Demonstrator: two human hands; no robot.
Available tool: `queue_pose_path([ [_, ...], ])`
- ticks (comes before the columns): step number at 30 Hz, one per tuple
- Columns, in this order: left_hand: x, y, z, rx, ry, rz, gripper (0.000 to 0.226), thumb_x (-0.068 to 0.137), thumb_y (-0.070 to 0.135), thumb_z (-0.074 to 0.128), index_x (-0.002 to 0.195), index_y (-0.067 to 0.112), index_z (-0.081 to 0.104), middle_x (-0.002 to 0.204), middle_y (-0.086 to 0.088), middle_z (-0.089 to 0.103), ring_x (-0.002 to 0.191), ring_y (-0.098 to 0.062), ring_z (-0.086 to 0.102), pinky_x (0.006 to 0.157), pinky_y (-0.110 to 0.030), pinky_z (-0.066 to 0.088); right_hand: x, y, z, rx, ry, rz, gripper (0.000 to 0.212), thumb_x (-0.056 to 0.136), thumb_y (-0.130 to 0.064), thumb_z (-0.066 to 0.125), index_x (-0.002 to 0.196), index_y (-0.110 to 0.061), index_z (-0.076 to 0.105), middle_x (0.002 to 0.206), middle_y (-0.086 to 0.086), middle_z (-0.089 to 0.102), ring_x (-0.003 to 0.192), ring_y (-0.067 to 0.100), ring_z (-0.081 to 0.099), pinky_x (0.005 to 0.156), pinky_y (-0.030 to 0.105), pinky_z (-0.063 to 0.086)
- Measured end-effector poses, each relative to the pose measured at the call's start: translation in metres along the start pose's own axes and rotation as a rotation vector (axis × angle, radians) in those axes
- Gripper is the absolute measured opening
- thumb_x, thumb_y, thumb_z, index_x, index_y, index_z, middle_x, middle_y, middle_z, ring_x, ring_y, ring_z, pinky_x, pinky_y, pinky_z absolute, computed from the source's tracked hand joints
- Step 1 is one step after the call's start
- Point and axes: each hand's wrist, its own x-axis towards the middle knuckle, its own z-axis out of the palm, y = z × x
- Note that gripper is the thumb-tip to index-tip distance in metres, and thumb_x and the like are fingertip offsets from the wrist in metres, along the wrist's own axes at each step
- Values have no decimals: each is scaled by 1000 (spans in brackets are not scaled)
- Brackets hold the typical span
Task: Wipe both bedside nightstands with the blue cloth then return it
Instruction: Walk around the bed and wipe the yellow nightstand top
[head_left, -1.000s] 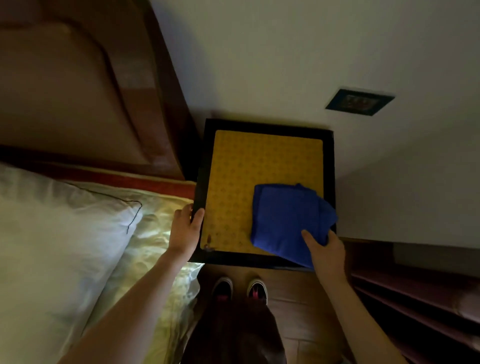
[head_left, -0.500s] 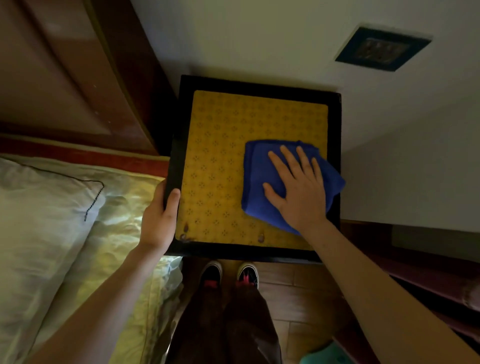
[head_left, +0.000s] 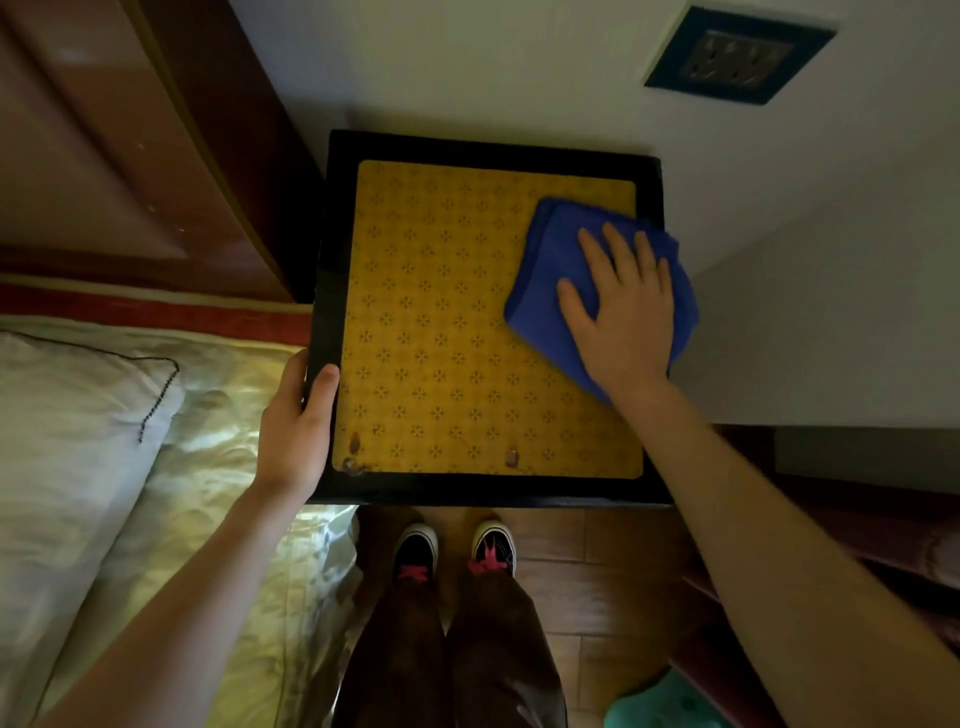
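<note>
A square nightstand (head_left: 447, 322) with a black frame and a yellow patterned top stands against the wall, right of the bed. A folded blue cloth (head_left: 550, 249) lies on its far right part, overhanging the right edge. My right hand (head_left: 621, 306) presses flat on the cloth, fingers spread. My left hand (head_left: 296, 426) grips the nightstand's left front edge, thumb on top. Small brown marks show near the top's front edge.
A bed with a white pillow (head_left: 67, 441) and shiny sheet (head_left: 218, 509) lies to the left, its wooden headboard (head_left: 130, 156) behind. A wall socket (head_left: 737, 52) sits at the upper right. My shoes (head_left: 452, 551) stand on the wood floor. Dark shelving (head_left: 857, 519) runs along the right.
My right hand went from the cloth's near edge onto its top, then pushed it toward the nightstand's far right corner. My left hand kept its grip on the left edge.
</note>
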Motion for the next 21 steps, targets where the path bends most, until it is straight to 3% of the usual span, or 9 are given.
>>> queue_pose_path([
  [2, -1, 1, 0, 2, 1, -3, 23, 101, 38, 40, 115, 27, 55, 87, 6, 65, 68, 3, 62, 61, -21, 48, -50, -3, -1, -26, -28, -18, 59, 96, -56, 33, 149, -28, 36, 156, 1, 35, 147, 29, 23, 119, 51, 18],
  [6, -2, 4, -1, 22, -9, -21, 25, 100, 40, 40, 118, 28, 53, 91, -15, 66, 70, -18, 60, 65, -43, 48, -123, -29, 3, -70, -133, -120, 67, 93, -64, 31, 150, -28, 33, 159, 2, 28, 149, 31, 16, 119, 54, 15],
  [8, -2, 5, -2, 13, -7, -33, 26, 100, 39, 40, 120, 29, 53, 89, -10, 67, 70, -15, 62, 64, -42, 48, -134, -46, 9, -84, -167, -205, 70, 90, -68, 34, 150, -30, 33, 159, 1, 26, 149, 31, 16, 119, 55, 15],
  [11, -1, 4, -1, -17, 6, -46, 26, 100, 37, 42, 122, 31, 54, 85, 13, 69, 71, 2, 65, 59, -22, 51, -108, -59, 17, -60, -160, -264, 66, 91, -67, 37, 148, -33, 36, 158, 0, 30, 148, 29, 20, 117, 55, 19],
  [13, 0, 2, 0, -35, 13, -64, 24, 100, 36, 43, 122, 32, 54, 83, 19, 70, 73, 4, 65, 56, -13, 49, -74, -63, 24, -66, -158, -280, 64, 93, -65, 34, 148, -33, 35, 158, -1, 31, 148, 27, 22, 118, 54, 18],
  [15, 1, 1, 0, -45, 14, -71, 22, 100, 36, 44, 119, 34, 54, 82, 24, 69, 72, 3, 65, 57, -15, 50, -34, -67, 29, -63, -132, -264, 62, 93, -63, 34, 148, -33, 37, 157, -1, 33, 147, 27, 23, 119, 52, 16],
  [18, 1, 1, 0, -58, 11, -70, 17, 99, 36, 44, 110, 45, 53, 80, 9, 68, 68, -10, 64, 63, -34, 51, 28, -73, 32, -57, -84, -213, 60, 94, -60, 35, 146, -32, 39, 156, 0, 36, 146, 29, 26, 120, 50, 14],
  [21, 2, 0, -1, -68, 9, -67, 17, 99, 36, 45, 110, 45, 54, 85, 10, 69, 72, -5, 66, 64, -28, 52, 79, -70, 29, -48, -86, -157, 61, 94, -60, 30, 148, -31, 36, 157, 0, 32, 147, 28, 21, 120, 48, 11],
])
